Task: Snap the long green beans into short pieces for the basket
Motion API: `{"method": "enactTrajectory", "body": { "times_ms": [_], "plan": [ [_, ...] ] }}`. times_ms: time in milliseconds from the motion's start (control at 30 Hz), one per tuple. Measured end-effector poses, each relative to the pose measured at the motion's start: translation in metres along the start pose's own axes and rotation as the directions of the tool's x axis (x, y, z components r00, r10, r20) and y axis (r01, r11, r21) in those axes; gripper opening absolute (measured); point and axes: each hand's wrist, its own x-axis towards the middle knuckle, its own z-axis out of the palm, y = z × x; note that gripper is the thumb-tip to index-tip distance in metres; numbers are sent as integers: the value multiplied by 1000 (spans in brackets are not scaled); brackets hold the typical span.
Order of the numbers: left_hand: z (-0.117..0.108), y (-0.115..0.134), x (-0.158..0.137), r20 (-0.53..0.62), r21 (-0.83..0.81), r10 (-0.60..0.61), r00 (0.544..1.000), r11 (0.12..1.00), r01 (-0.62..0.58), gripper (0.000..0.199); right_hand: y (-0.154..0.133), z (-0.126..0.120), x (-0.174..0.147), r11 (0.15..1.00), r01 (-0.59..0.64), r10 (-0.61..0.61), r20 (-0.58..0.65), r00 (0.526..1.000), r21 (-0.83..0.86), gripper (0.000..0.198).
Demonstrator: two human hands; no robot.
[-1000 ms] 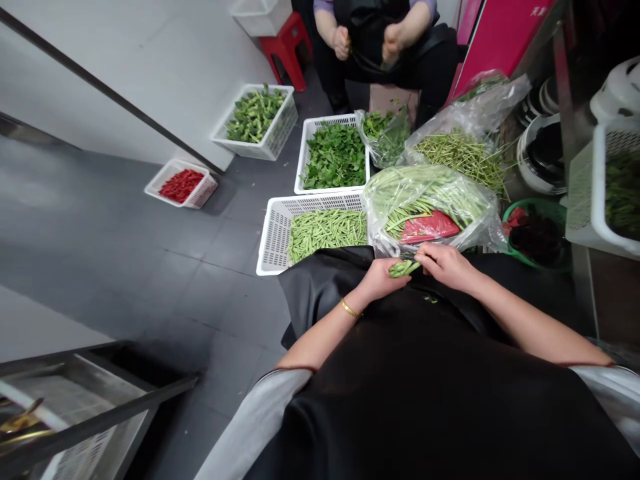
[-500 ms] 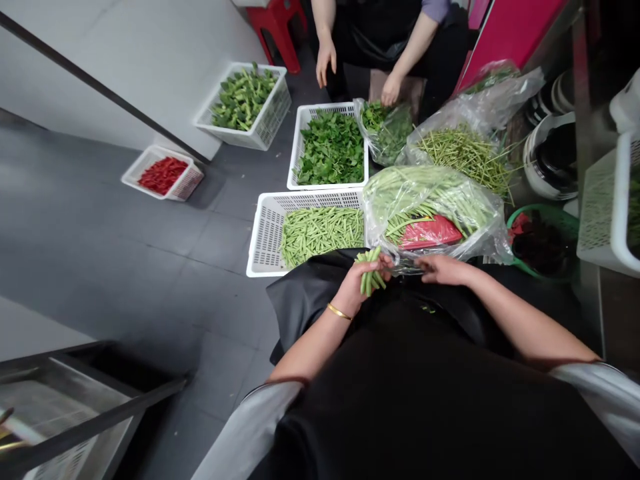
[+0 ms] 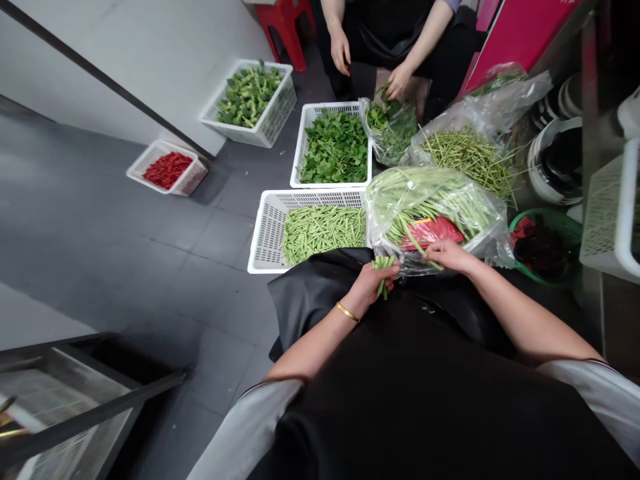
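Note:
Several short green bean pieces (image 3: 383,265) are bunched in my left hand (image 3: 371,281), which is closed around them above my apron. My right hand (image 3: 447,255) pinches a long green bean (image 3: 416,241) at the near side of the clear plastic bag (image 3: 480,230). That bag holds many long beans (image 3: 455,193) and a red packet (image 3: 433,231). Left of it, a white basket (image 3: 267,230) holds a heap of cut beans (image 3: 325,230). The black apron (image 3: 320,280) covers its near edge.
Across from me a co-worker's hand (image 3: 399,81) holds leafy greens over a bag, beside a white basket of leaves (image 3: 334,147). Farther left stand baskets of green stems (image 3: 250,93) and red peppers (image 3: 167,170). A green basin (image 3: 545,243) and white buckets (image 3: 557,160) line the right.
My right hand, at the bag's near edge before, has risen slightly and now has a long bean in its fingers. My left hand has shifted a little right with its bunch.

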Motion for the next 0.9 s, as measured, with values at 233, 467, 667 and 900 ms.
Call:
{"method": "enactTrajectory", "body": {
  "times_ms": [233, 467, 667, 900],
  "plan": [
    [13, -16, -7, -20, 46, 105, 994, 994, -104, 41, -39, 62, -54, 823, 56, -171, 153, 973, 565, 37],
    [14, -10, -23, -56, 0, 293, 954, 956, -293, 38, -46, 51, -80, 958, 265, -269, 30, 963, 110, 42],
    [16, -7, -22, -59, -231, 221, 974, 946, -228, 29, -68, 51, -107, 908, 419, -380, -422, 823, 0, 47],
    [4, -2, -27, 190, -198, -10, 982, 979, 48, 16, -58, 26, -96, 885, 445, -432, -111, 895, 137, 42]
  ]
}}
